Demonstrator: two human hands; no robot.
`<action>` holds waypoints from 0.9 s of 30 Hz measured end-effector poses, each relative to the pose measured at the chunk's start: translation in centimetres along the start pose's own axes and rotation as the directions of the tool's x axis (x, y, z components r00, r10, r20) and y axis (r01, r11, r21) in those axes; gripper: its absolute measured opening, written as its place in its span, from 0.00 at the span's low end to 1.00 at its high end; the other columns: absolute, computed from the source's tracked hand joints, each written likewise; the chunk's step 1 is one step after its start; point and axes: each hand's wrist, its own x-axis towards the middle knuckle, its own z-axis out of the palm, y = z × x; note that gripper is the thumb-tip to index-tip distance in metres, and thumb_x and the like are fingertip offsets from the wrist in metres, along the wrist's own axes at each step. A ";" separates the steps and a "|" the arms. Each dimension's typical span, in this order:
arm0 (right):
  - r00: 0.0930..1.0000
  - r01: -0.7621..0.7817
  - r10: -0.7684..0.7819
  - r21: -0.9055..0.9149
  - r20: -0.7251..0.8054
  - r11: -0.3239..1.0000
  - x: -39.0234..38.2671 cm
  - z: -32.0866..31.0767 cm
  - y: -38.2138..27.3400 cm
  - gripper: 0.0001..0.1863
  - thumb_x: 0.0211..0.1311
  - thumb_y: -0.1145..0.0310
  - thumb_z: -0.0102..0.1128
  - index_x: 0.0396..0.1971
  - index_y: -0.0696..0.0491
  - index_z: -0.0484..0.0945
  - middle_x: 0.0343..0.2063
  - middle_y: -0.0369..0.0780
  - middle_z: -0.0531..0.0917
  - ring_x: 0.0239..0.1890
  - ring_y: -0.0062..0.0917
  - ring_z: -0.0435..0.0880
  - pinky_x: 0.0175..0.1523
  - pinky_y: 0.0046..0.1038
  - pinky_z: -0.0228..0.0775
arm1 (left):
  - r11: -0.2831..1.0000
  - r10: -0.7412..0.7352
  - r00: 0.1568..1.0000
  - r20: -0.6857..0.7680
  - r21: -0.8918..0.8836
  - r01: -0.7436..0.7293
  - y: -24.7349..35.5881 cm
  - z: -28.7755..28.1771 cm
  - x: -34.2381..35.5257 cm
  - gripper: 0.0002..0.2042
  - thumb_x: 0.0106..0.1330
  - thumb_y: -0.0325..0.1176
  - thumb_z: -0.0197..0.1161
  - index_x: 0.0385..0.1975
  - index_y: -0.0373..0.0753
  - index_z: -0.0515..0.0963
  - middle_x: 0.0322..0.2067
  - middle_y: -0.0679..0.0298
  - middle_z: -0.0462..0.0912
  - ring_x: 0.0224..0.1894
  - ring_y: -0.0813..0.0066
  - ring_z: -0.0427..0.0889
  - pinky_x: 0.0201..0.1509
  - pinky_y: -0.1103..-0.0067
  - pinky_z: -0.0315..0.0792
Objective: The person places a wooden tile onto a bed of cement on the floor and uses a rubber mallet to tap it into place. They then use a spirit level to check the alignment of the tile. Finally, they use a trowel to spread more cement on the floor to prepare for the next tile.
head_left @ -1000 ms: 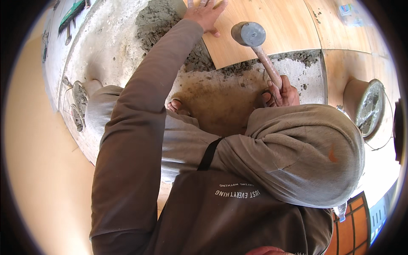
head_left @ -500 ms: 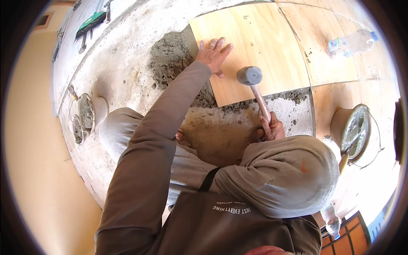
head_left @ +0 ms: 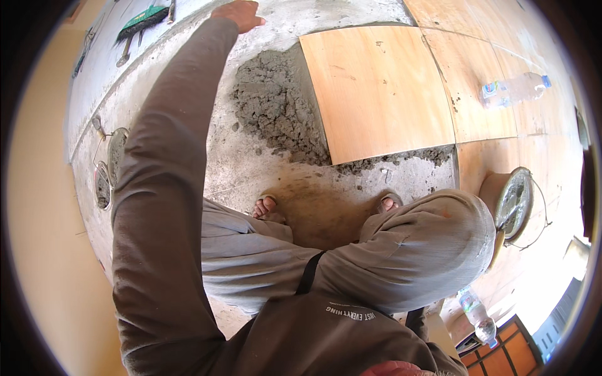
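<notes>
My left sleeve (head_left: 163, 169)'s blocking part of a mortar bucket (head_left: 116, 149); another's by my right knee. Wood-look tile (head_left: 379, 94)'s right beside the wet mortar (head_left: 279, 103). Two plastic bottles (head_left: 515, 91), one green brush (head_left: 143, 22). Left hand (head_left: 238, 14)'s out front, can't tell how open or if holding anything; right's out of shot.

On my remote feed, the worn parts read as follows: a dark-brown, long-sleeved fabric top (head_left: 169, 188) with small white chest lettering (head_left: 350, 312); loose, creased grey cloth trousers (head_left: 407, 250); a flat black strap (head_left: 308, 272) at the waist. The left hand (head_left: 237, 14) is bare.
</notes>
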 end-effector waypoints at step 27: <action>0.490 0.866 -0.797 -0.297 0.352 0.402 15.0 26.8 -33.0 0.22 0.77 0.51 0.57 0.40 0.59 0.70 0.18 0.53 0.77 0.22 0.49 0.82 0.30 0.43 0.71 | 0.841 0.212 0.957 -0.198 -0.462 -0.282 20.6 14.5 -10.2 0.40 0.58 0.47 0.77 0.66 0.33 0.68 0.73 0.44 0.64 0.76 0.51 0.63 0.79 0.56 0.54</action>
